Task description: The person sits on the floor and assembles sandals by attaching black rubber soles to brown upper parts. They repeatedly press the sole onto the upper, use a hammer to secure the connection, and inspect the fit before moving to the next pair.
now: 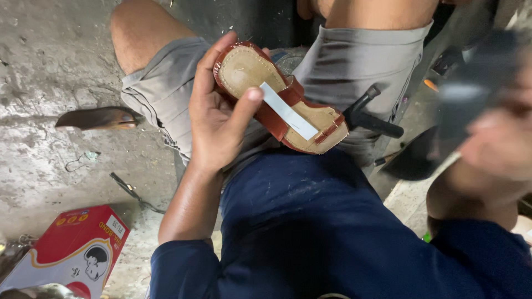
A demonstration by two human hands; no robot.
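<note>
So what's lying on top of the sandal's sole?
A white strip lies along the sandal, pinned by the left hand's thumb. Brown straps cover the sole's middle.

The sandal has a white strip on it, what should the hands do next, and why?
Probably press the white strip flat with the left hand, whose thumb already rests on one end. The sandal lies sole up in that hand, while the right hand is blurred and away.

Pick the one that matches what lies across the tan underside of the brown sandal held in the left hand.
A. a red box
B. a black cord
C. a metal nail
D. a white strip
D: a white strip lies lengthwise across the tan sole of the sandal, with the left hand gripping it and the thumb pressing near the strip's end.
</note>
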